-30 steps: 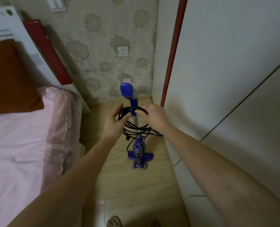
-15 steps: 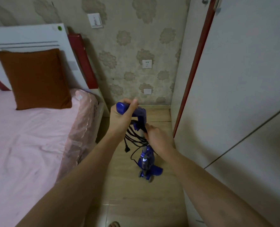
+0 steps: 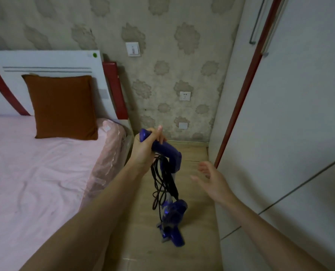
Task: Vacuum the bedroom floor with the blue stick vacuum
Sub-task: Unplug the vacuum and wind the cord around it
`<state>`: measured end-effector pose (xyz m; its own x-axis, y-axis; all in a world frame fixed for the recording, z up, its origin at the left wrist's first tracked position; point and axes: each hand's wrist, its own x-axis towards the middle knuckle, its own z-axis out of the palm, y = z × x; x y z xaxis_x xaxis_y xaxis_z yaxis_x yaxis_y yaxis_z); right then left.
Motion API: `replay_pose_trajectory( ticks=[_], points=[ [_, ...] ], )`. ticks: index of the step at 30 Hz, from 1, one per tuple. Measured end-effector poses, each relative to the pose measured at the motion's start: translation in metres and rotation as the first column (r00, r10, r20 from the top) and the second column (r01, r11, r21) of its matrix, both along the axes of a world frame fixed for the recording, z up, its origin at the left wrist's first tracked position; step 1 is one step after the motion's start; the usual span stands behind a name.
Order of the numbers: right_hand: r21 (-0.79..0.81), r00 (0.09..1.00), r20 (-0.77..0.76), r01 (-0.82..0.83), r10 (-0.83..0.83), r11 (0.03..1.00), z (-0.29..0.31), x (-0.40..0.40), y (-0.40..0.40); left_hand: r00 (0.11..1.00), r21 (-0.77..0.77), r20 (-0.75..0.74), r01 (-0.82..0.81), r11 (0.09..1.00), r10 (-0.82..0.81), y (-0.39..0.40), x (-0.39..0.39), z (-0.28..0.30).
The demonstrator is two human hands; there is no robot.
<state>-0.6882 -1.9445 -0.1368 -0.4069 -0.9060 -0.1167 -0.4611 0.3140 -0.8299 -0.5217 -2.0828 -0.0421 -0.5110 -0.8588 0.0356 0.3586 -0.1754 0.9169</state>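
Head view. The blue stick vacuum (image 3: 172, 212) stands on the wooden floor (image 3: 198, 222) in the gap between the bed (image 3: 35, 173) and the wardrobe (image 3: 299, 133). Its long axis runs near upright, the handle tipped up and toward the bed, the floor head (image 3: 172, 236) lowest and nearest the camera.

Left hand (image 3: 145, 149): fingers wrapped round the vacuum's handle at its top end, thumb raised. This hand alone carries the vacuum.

Right hand (image 3: 211, 178): fingers spread and relaxed, holding nothing, just to the right of the shaft and apart from it.

The black power cord (image 3: 160, 184) hangs in loose loops from under the handle down along the shaft, on the side facing the left forearm. The plug cannot be made out.

A wall socket (image 3: 185, 96) sits on the papered wall straight ahead, above and beyond the handle.

Judgement: the cord lies left of the free right hand, between it and the left arm, so the right hand is the nearer free one to take the loops and carry the plug forward to the socket.
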Motion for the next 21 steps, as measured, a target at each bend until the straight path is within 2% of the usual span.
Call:
replay_pose_trajectory(
  ticks=[4, 7, 10, 15, 18, 21],
  points=[
    [-0.038, 0.980, 0.106, -0.167, 0.170, 0.985, 0.043, 0.002, -0.003, 0.998, 0.100, -0.055, 0.049, 0.994, -0.044, -0.003, -0.008, 0.040],
    [-0.089, 0.969, 0.124, -0.204, 0.214, 0.975, 0.073, 0.017, 0.006, 0.970, 0.108, -0.119, 0.226, 0.968, -0.214, 0.003, -0.011, 0.067],
    [-0.055, 0.984, 0.062, -0.165, 0.169, 0.985, 0.091, 0.037, 0.023, 0.904, 0.109, -0.137, 0.420, 0.901, -0.405, 0.012, -0.010, 0.083],
    [-0.082, 0.995, 0.100, -0.020, 0.028, 0.996, 0.113, 0.098, 0.066, 0.637, 0.077, -0.163, 0.770, 0.633, -0.754, 0.046, -0.006, 0.090],
    [-0.167, 0.968, 0.187, 0.200, -0.168, 0.966, 0.111, 0.147, 0.099, 0.475, 0.056, -0.162, 0.879, 0.473, -0.865, 0.077, 0.000, 0.093],
    [-0.185, 0.863, 0.253, 0.487, -0.438, 0.853, 0.112, 0.188, 0.133, 0.316, 0.010, -0.128, 0.948, 0.317, -0.940, 0.117, 0.003, 0.098]
  ],
)
